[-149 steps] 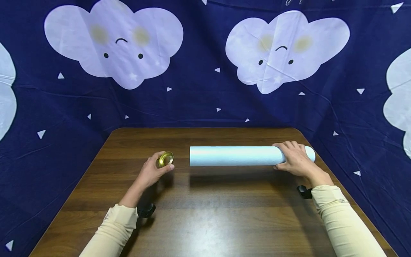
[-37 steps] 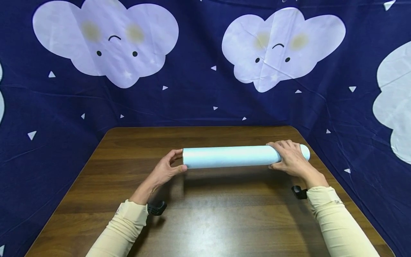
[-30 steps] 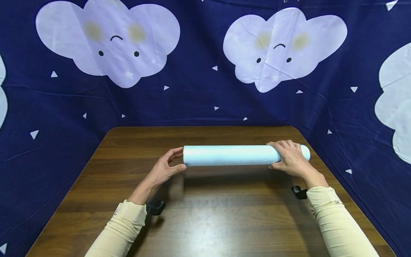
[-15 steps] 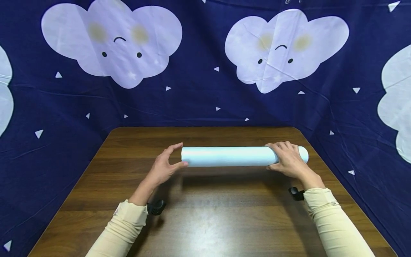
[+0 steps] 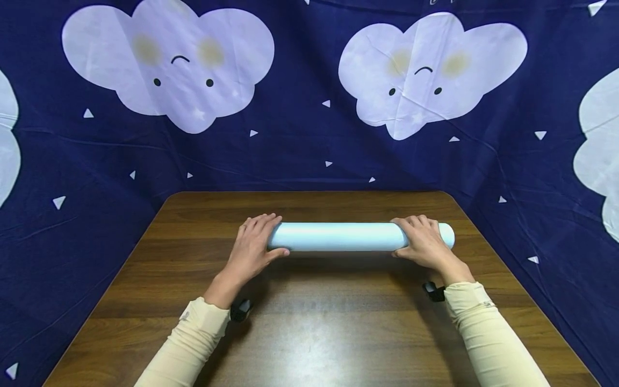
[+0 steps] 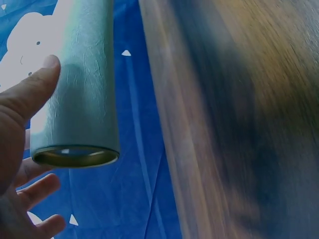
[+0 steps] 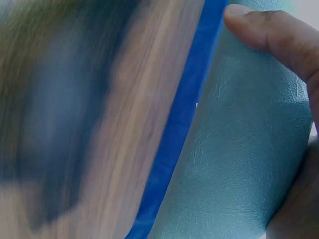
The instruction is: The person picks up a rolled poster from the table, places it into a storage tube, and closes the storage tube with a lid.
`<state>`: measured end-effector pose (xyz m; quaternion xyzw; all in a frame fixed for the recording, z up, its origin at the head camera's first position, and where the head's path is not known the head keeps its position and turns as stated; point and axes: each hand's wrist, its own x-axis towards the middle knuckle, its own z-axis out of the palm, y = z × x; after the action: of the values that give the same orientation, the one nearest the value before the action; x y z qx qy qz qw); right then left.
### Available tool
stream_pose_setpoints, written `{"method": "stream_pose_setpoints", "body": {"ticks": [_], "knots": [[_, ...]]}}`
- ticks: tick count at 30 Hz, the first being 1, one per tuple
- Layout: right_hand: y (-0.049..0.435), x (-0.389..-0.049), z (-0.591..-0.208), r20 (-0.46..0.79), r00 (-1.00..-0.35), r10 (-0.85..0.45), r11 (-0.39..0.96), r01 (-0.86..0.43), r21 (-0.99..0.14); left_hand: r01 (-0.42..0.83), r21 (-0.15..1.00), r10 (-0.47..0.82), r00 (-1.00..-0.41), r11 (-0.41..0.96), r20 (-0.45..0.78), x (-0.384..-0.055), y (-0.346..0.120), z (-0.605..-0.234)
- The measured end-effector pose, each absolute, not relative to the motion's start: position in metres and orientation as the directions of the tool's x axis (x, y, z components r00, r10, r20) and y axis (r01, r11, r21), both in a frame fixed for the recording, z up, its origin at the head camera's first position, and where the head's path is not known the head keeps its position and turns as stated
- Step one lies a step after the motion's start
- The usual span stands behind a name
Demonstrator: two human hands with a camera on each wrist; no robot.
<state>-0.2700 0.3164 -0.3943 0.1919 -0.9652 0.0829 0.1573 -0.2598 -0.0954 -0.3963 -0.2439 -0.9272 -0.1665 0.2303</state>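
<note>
A pale blue cardboard tube (image 5: 338, 237) lies level above the table, its shadow falling below it. My right hand (image 5: 425, 244) grips it near its rounded-looking right end; the thumb (image 7: 269, 30) presses its surface in the right wrist view. My left hand (image 5: 251, 247) is around the left end, thumb in front and fingers over the far side. A gold metal lid (image 6: 75, 158) sits at that end in the left wrist view, its rim flush with the tube's edge. Some left fingers (image 6: 42, 189) stick out past the lid, spread apart.
The brown wooden table (image 5: 314, 322) reaches back to a dark blue cloth (image 5: 300, 107) printed with clouds and small triangles. Black wrist cameras (image 5: 240, 310) hang under both wrists.
Five seconds ago the left hand held the gold lid apart from the tube. Since then the lid has gone to the tube's end, and the left hand has moved onto the tube, which shifted slightly left.
</note>
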Motion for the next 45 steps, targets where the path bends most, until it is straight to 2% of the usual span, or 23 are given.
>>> {"method": "stream_pose_setpoints", "body": {"ticks": [5, 10, 30, 45], "knots": [[0.308, -0.273, -0.397, 0.337, -0.877, -0.342, 0.911, -0.397, -0.108, 0.517, 0.101, 0.407, -0.766, 0.850, 0.499, -0.264, -0.096, -0.401], [0.299, -0.279, -0.402, 0.332, -0.875, -0.353, 0.911, -0.402, -0.091, 0.501, 0.063, 0.410, -0.769, 0.863, 0.490, -0.269, -0.099, -0.409], [0.268, -0.292, -0.435, 0.253, -0.901, -0.352, 0.917, -0.386, -0.097, 0.467, 0.118, 0.390, -0.832, 0.876, 0.394, -0.283, -0.120, -0.440], [0.266, -0.294, -0.450, 0.220, -0.909, -0.355, 0.918, -0.383, -0.101, 0.467, 0.114, 0.398, -0.838, 0.877, 0.373, -0.280, -0.122, -0.449]]}}
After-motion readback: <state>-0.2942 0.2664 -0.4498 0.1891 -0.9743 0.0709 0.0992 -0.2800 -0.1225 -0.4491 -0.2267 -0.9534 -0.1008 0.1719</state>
